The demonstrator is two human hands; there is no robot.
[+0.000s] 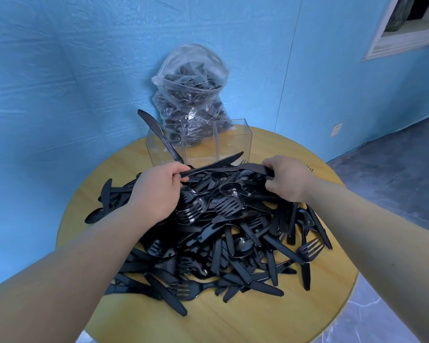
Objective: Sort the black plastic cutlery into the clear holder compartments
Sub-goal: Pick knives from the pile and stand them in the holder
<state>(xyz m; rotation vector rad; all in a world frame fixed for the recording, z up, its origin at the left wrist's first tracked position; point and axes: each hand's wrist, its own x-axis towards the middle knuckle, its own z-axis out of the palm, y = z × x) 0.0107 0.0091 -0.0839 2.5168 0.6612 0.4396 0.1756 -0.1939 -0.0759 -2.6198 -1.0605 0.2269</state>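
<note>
A round wooden bench (233,318) stands against blue walls (60,70). At 12 o'clock, a clear bag (191,95) blurs its dark contents behind the clear holder (233,142), where one knife (159,134) leans at left. Glossy black cutlery (233,231) heaps centrally. The left hand (156,191) pinches a knife (216,163); the right hand (287,179) grips a fork (255,167).

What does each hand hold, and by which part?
Left hand pinches a knife by its handle end; right hand grips a fork by its handle.

Left hand (156,191) and right hand (286,179) reach forward, fingers curled, gripping
</note>
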